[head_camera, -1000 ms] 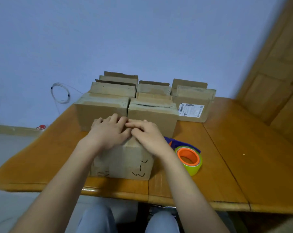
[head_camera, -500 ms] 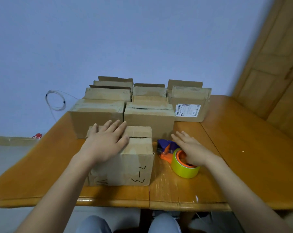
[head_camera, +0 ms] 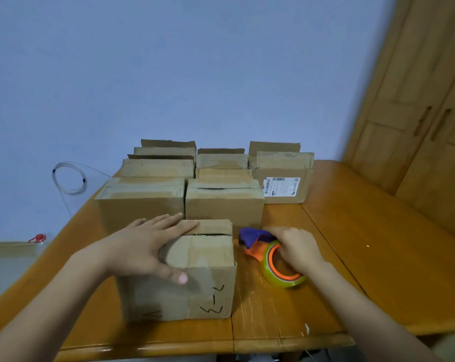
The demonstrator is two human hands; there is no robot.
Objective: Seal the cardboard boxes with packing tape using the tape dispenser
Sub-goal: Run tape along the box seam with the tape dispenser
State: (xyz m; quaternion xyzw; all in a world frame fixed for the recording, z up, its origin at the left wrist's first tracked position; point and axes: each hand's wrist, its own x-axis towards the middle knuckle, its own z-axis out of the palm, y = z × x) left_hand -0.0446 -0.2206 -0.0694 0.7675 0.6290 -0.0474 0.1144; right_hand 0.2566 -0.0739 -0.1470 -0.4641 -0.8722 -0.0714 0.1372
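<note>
A small cardboard box (head_camera: pixel 205 280) with black scribbles on its front stands near the table's front edge, its top flaps folded down with a seam across. My left hand (head_camera: pixel 148 244) lies flat on its top, fingers straight, thumb over the front edge. Just right of the box lies the tape dispenser (head_camera: pixel 270 254), purple and orange with a yellow-green tape roll. My right hand (head_camera: pixel 297 249) curls its fingers round the dispenser at the roll.
Several more cardboard boxes (head_camera: pixel 223 202) stand in rows behind the front box; one at the right (head_camera: pixel 282 188) carries a white label. The wooden table (head_camera: pixel 378 244) stretches right. A wooden wardrobe (head_camera: pixel 430 113) stands at the right, and a coiled cable (head_camera: pixel 69 178) hangs on the wall.
My right hand left the box top, moved right to the tape dispenser and closed round it. My left hand stayed pressing on the box. The view tilted upward.
</note>
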